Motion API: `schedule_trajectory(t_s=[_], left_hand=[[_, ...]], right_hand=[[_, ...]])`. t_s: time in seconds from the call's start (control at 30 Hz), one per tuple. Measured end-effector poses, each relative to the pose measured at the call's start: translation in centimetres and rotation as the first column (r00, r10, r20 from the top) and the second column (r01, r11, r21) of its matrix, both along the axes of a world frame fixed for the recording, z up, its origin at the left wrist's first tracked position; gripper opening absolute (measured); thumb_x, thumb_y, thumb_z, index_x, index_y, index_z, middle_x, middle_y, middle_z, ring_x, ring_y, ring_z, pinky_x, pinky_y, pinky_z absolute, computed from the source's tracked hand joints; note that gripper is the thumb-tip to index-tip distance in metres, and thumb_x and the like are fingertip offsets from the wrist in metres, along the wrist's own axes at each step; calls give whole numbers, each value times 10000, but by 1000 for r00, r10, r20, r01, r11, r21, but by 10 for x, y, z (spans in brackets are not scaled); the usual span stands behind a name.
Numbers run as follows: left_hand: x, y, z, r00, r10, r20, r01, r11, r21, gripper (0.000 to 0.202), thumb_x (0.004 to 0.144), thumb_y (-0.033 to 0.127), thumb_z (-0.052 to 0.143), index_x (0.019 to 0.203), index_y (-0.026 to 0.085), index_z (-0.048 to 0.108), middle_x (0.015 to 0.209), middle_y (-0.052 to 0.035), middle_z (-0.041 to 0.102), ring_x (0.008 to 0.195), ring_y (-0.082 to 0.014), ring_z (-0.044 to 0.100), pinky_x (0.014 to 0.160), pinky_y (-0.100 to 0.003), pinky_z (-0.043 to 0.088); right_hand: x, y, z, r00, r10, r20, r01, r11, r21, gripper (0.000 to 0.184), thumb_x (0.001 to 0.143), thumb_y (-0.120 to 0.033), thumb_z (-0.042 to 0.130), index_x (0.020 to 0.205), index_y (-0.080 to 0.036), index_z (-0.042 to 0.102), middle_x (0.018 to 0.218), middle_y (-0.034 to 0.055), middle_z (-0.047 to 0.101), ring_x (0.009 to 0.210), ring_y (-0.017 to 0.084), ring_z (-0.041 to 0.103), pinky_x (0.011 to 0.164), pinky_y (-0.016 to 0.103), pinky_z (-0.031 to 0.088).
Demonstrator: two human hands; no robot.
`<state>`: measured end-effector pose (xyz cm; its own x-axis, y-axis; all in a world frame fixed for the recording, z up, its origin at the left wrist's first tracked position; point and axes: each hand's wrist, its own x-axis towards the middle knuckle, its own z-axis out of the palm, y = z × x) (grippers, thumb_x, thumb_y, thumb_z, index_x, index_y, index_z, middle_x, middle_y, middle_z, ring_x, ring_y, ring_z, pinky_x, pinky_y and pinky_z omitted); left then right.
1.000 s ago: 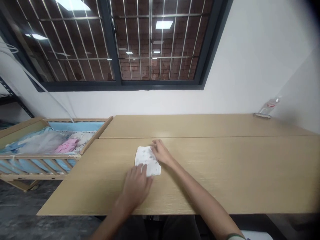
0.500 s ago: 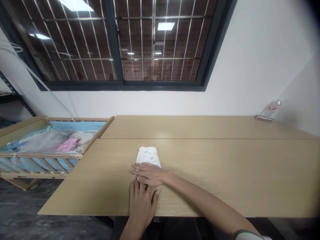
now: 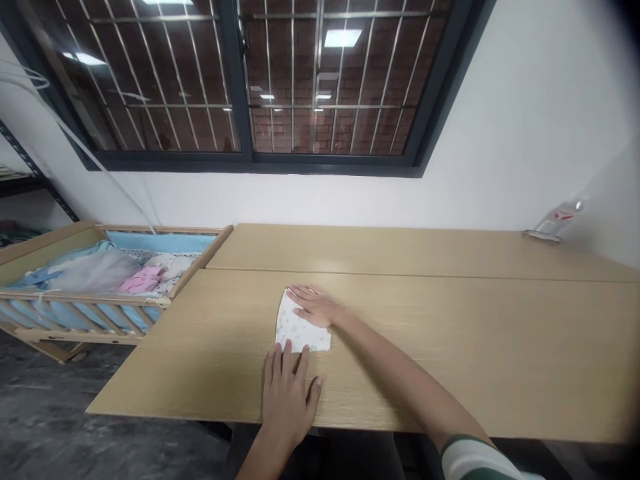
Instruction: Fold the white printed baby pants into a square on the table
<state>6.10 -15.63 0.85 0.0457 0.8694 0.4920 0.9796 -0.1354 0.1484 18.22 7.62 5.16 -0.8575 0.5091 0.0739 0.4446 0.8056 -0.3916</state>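
Observation:
A small white cloth piece with a faint print (image 3: 300,333) lies flat on the wooden table (image 3: 425,353); it looks folded, but I cannot tell what kind of item it is. My right hand (image 3: 315,307) rests flat across its far end, fingers stretched out to the left. At the near edge, the fingertips of my left hand (image 3: 289,390) touch the cloth while the palm lies on the table, fingers spread. Neither hand grips anything. The cloth's far right part is hidden under my right hand.
A wooden crib (image 3: 167,300) with blue lining stands at the table's left, holding bedding and a pink cloth (image 3: 143,280). A clear plastic bottle (image 3: 563,217) is at the back right corner. A barred window (image 3: 330,87) is ahead.
My right hand has slid away from me, from the cloth's near part to its far end, uncovering the printed middle. My left hand stays at the near edge. The camera view has shifted slightly.

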Motion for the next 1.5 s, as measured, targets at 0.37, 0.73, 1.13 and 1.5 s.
schedule_trajectory(t_s=[0.37, 0.73, 1.13, 1.5], left_hand=[[-8, 1, -1, 1000, -13, 23, 14, 998, -68, 569, 973, 440, 529, 1522, 308, 455, 1561, -144, 457, 1418, -366, 405, 1061, -553, 372], [-85, 40, 9, 948, -286, 138, 309, 932, -191, 341, 1034, 218, 385, 1264, 231, 636, 1303, -88, 677, 1227, -232, 589, 1040, -458, 413], [-90, 58, 8, 959, -251, 129, 273, 942, -195, 352, 1053, 212, 308, 1088, 224, 658, 1118, -76, 735, 1079, -233, 651, 1000, -434, 392], [-73, 137, 62, 991, -3, 130, 39, 961, -273, 338, 1074, 259, 242, 1144, 207, 569, 1022, -81, 745, 988, -235, 679, 919, -375, 366]], right_hand=[[12, -23, 10, 986, -121, -111, 128, 990, 56, 682, 1058, -563, 303, 1628, -196, 227, 1704, 105, 142, 1576, 246, 111, 1279, 457, 115], [55, -93, 24, 998, -15, -66, 22, 995, 98, 545, 871, -501, 705, 1309, -184, 642, 1264, 139, 669, 1157, 314, 632, 1021, 465, 486], [51, -108, 13, 981, -143, -132, 166, 969, 183, 283, 1014, -243, 440, 1049, -181, 714, 1040, 114, 752, 1017, 254, 684, 985, 425, 477], [24, -44, 36, 847, -436, -304, 430, 898, -89, 265, 1011, -241, 412, 871, -174, 626, 905, 88, 669, 826, 192, 610, 778, 294, 446]])
